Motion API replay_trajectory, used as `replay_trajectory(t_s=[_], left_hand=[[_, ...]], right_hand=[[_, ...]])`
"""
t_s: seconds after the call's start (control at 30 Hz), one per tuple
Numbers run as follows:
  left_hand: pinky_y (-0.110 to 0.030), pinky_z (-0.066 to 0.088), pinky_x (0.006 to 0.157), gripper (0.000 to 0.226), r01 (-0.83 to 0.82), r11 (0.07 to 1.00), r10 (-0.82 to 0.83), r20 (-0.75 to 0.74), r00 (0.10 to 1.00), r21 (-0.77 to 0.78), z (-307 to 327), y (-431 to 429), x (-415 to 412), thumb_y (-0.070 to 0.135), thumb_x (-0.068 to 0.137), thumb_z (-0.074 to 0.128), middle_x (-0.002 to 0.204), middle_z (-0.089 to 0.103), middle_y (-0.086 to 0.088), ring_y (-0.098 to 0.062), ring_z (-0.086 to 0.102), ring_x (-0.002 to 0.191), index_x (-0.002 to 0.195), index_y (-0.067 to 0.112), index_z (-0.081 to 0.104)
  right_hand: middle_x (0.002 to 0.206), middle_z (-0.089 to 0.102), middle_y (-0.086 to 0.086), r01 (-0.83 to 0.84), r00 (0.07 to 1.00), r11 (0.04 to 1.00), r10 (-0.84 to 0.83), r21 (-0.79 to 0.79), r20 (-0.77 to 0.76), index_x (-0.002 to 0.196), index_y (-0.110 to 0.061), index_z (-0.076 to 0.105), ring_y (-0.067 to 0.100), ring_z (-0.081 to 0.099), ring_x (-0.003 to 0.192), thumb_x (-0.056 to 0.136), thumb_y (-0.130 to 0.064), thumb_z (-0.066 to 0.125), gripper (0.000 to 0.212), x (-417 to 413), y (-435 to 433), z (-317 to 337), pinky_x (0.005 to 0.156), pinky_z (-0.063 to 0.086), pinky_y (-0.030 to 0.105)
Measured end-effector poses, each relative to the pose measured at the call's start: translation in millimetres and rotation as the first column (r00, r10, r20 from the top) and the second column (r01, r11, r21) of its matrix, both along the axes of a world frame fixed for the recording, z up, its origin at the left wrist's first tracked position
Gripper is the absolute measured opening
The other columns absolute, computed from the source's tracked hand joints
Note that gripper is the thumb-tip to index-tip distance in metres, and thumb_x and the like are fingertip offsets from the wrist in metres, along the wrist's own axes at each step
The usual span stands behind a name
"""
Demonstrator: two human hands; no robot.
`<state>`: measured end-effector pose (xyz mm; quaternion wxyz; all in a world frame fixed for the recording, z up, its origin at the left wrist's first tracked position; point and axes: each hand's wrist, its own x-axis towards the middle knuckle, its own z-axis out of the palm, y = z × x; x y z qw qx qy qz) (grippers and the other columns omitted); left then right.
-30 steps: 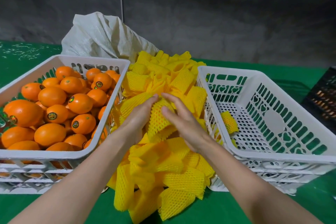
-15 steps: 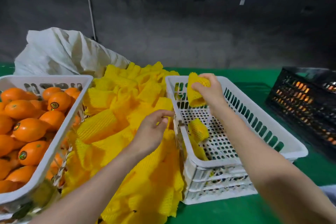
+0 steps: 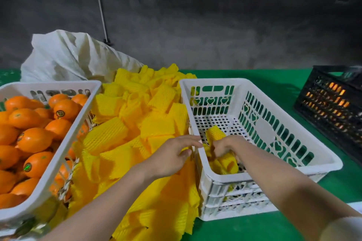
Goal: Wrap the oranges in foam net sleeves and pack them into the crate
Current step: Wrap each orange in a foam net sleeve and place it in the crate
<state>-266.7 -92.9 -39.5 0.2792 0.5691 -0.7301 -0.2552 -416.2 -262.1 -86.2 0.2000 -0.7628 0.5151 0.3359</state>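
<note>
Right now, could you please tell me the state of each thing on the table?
Left crate: full of bare oranges.
Right crate: holds a few yellow sleeves, no bare oranges visible.
Sleeve pile: loose, between the crates.
White sack: crumpled, behind the pile.
Left hand: at the right crate's rim.
Right hand: inside the right crate, on sleeves.
</note>
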Motion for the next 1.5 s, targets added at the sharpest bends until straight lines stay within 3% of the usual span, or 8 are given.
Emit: replay_trajectory(t_s=[0.2, 0.3, 0.4, 0.6, 0.8, 1.03, 1.23, 1.5], left_hand=[[-0.023, 0.043, 0.092, 0.025, -0.253, 0.966, 0.248, -0.081, 0.965, -0.056, 15, 28, 45, 0.006, 0.096, 0.051, 0.12, 0.062, 0.003, -0.014, 0.055, 0.117, 0.114, 0.016, 0.066], [-0.026, 0.048, 0.085, 0.02, -0.386, 0.922, 0.375, -0.168, 0.912, -0.041, 28, 49, 86, 0.009, 0.097, 0.051, 0.108, 0.064, 0.002, -0.015, 0.06, 0.102, 0.109, 0.016, 0.066], [-0.037, 0.05, 0.088, 0.02, -0.479, 0.878, 0.462, -0.22, 0.859, -0.025, 33, 69, 117, 0.009, 0.099, 0.047, 0.111, 0.063, -0.002, -0.013, 0.062, 0.099, 0.105, 0.02, 0.062], [-0.039, 0.053, 0.085, 0.022, -0.588, 0.809, 0.561, -0.264, 0.784, -0.027, 29, 101, 144, 0.01, 0.098, 0.049, 0.105, 0.066, 0.006, -0.006, 0.065, 0.091, 0.099, 0.028, 0.062], [-0.041, 0.051, 0.086, 0.014, -0.601, 0.798, 0.575, -0.235, 0.783, -0.05, 18, 131, 162, 0.017, 0.096, 0.054, 0.108, 0.065, 0.0, -0.017, 0.061, 0.102, 0.105, 0.022, 0.063], [-0.031, 0.05, 0.087, 0.018, -0.663, 0.745, 0.613, -0.31, 0.727, -0.08, 20, 129, 184, 0.012, 0.098, 0.051, 0.11, 0.066, -0.002, -0.011, 0.06, 0.1, 0.107, 0.016, 0.066], [-0.039, 0.045, 0.099, 0.04, -0.816, 0.549, 0.821, -0.068, 0.567, -0.182, 15, 113, 253, 0.002, 0.09, 0.056, 0.134, 0.054, -0.015, -0.03, 0.048, 0.124, 0.13, 0.004, 0.053], [-0.036, 0.045, 0.071, 0.068, -0.754, 0.655, 0.662, 0.511, 0.548, -0.041, -15, 93, 321, 0.03, 0.076, 0.078, 0.109, 0.058, -0.019, -0.034, 0.057, 0.097, 0.126, 0.002, 0.041]], right_hand=[[0.15, 0.035, 0.008, 0.027, 0.969, 0.946, 0.054, -0.324, 0.239, 0.147, -0.015, 0.026, 0.027, 0.04, 0.131, 0.091, -0.03, 0.056, 0.065, -2, 1, 22, 0.101, 0.04, 0.034], [0.121, 0.061, 0.01, 0.437, 0.624, 0.708, 0.205, -0.555, 0.754, 0.121, -0.007, 0.055, 0.025, 0.058, 0.108, 0.094, -0.019, 0.052, 0.03, 18, 14, 55, 0.088, 0.046, 0.033], [0.107, 0.066, 0.007, 0.423, 0.375, 0.714, 0.424, -0.559, 0.825, 0.107, -0.008, 0.063, 0.02, 0.059, 0.095, 0.093, -0.017, 0.054, 0.019, 60, 49, 84, 0.081, 0.044, 0.028], [0.157, 0.013, 0.008, -0.357, 0.777, 0.787, 0.55, -0.503, 0.308, 0.133, -0.024, 0.049, 0.028, 0.009, 0.144, 0.096, -0.014, 0.041, 0.038, 141, 87, 56, 0.113, 0.014, 0.051], [0.126, 0.054, 0.007, -0.168, 0.831, 0.829, 0.41, -0.533, 0.376, 0.119, -0.018, 0.048, 0.026, 0.046, 0.122, 0.093, -0.033, 0.054, 0.031, 154, 73, 27, 0.104, 0.026, 0.046], [0.124, 0.052, 0.012, -0.183, 0.853, 0.751, 0.442, -0.635, 0.277, 0.122, -0.015, 0.057, 0.028, 0.049, 0.115, 0.096, -0.025, 0.047, 0.03, 155, 71, 21, 0.085, 0.045, 0.036], [0.121, 0.057, 0.02, 0.386, 0.531, 0.614, 0.462, -0.688, 0.71, 0.12, 0.0, 0.056, 0.036, 0.05, 0.112, 0.099, -0.011, 0.039, 0.029, 164, 98, 55, 0.09, 0.038, 0.039], [0.07, 0.045, -0.004, 0.334, 0.178, 0.851, 0.365, -0.405, 0.914, 0.134, -0.016, 0.044, 0.002, 0.04, 0.055, 0.1, -0.008, 0.036, 0.036, 181, 152, 91, 0.05, 0.031, 0.022]])
